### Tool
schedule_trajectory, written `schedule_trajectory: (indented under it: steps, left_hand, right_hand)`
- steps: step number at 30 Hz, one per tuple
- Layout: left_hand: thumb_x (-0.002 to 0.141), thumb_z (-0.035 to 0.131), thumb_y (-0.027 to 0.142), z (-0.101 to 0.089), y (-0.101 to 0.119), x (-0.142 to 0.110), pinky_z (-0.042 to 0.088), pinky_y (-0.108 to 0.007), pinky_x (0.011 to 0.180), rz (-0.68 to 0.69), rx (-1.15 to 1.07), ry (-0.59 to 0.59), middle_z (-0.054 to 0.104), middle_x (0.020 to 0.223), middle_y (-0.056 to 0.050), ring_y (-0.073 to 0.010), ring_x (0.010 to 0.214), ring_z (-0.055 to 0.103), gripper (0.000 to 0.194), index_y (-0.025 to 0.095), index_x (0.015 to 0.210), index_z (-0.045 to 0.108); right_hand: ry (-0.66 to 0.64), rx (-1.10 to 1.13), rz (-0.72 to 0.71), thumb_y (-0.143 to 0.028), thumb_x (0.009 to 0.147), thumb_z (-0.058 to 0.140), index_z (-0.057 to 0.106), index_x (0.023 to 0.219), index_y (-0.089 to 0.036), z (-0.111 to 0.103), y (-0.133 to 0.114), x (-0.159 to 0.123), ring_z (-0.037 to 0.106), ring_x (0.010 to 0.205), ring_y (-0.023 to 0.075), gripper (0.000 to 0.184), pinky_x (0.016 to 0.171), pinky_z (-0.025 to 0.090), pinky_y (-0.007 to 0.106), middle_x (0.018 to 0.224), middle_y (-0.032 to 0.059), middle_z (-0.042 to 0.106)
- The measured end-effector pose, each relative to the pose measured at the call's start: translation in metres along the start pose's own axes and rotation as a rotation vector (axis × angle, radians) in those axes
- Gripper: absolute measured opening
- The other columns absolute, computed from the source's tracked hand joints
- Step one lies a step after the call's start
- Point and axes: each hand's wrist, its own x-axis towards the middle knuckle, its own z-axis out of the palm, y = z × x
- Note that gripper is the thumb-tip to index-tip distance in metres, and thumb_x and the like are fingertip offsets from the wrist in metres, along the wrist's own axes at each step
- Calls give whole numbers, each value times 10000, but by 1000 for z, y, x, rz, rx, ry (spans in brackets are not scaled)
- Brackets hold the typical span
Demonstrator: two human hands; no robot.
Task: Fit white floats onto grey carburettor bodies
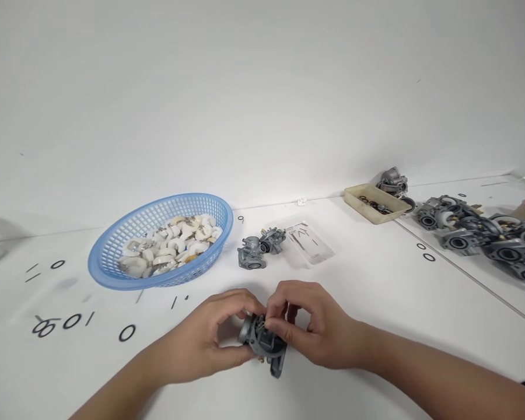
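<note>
Near the front of the white table, a grey metal carburetor body (269, 344) is held with its open bowl side up. My left hand (210, 335) is closed around its left side, thumb below and fingers above. Over the opening, my right hand (308, 324) pinches with thumb and forefinger; whatever lies between the fingertips is too small to make out. Behind my hands stand two more carburetor bodies (252, 255). Beside them lies a clear plastic bag (308, 244) with several thin pins on it.
A blue oval basket (97, 262) of white plastic floats (168, 248) stands at the left. Black rubber rings (127, 333) and thin pins lie scattered in front of it. At the right are a cream tray (382, 219) of small parts and several carburetors (461, 239).
</note>
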Motion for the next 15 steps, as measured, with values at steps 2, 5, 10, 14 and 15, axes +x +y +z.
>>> schedule_trajectory:
  steps: [2,5,10,14,15]
  left_hand:
    - [899,728,18,-3,-3,-1,572,-301,872,49,-4,-15,792,1171,-20,-207,1066,732,438,300,1229,785]
    - [840,685,-64,-9,-9,-4,538,-240,731,115,-12,-41,797,1241,-45,-199,1027,753,572,304,1255,821]
    - [945,653,-20,-15,-19,-6,515,-225,710,112,-6,2,686,1472,-77,-217,1127,751,540,359,1277,847]
    - [953,635,-13,-15,-25,-5,525,-232,738,83,7,31,649,1473,-63,-199,1106,733,538,379,1256,844]
    - [950,639,-11,-15,-25,-5,532,-232,742,72,-10,25,647,1464,-63,-188,1077,733,535,378,1259,839]
  right_hand:
    - [-57,101,115,-380,1052,795,758,989,-215,-6,-3,2,661,799,169,181,710,548,298,982,37,738]
    - [-110,252,218,-485,1006,874,749,977,-198,-14,0,6,604,764,155,314,659,477,274,894,19,694]
    - [-64,372,284,-503,939,955,743,960,-185,-10,17,11,496,676,108,382,601,383,240,793,-24,623]
    - [-7,276,224,-455,996,900,753,993,-205,-1,25,11,527,704,114,290,621,416,237,834,-19,632]
    - [6,216,175,-429,1022,869,762,1007,-212,-1,25,11,563,743,121,242,645,445,241,897,-2,662]
